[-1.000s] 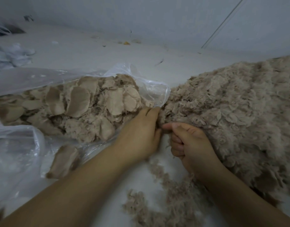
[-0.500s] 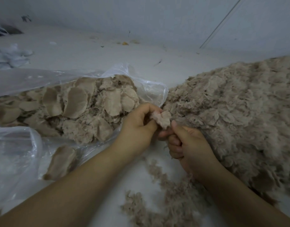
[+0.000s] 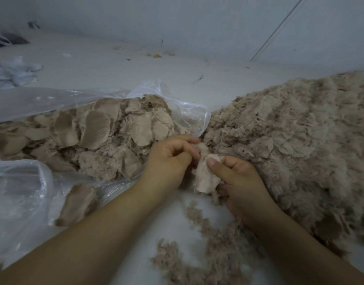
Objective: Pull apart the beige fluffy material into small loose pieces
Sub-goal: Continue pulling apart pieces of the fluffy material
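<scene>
Both hands meet at the centre of the view, over a pale floor (image 3: 115,64). Left hand (image 3: 168,161): fingers curled inward, fingertips pinching the upper left edge of a beige fluffy wad (image 3: 205,177). Right hand (image 3: 238,182): thumb laid across the front of the same wad, remaining fingers curled behind and under it, so the wad is gripped between thumb and fingers. The wad stands roughly upright between the two hands, with frayed fibres at its top and lower edges.

Right of the hands, touching the right hand's knuckles, lies a large heap of loose pieces (image 3: 290,145), spreading toward the far right. Nearer, between the two forearms, a trail of loose shreds (image 3: 214,243) lies on the floor.

Left of the hands lies a clear plastic bag (image 3: 189,114), its mouth open toward the hands. Inside it sit compressed beige pads (image 3: 94,132), flat and oval, some showing a fine ribbed surface, mixed with fluffier clumps. One separate pad (image 3: 78,204) lies on the plastic in the near left area.

At the far left edge, white crumpled material (image 3: 14,70) lies on the floor. Small debris (image 3: 156,55) is scattered along the base of the far wall (image 3: 197,21).
</scene>
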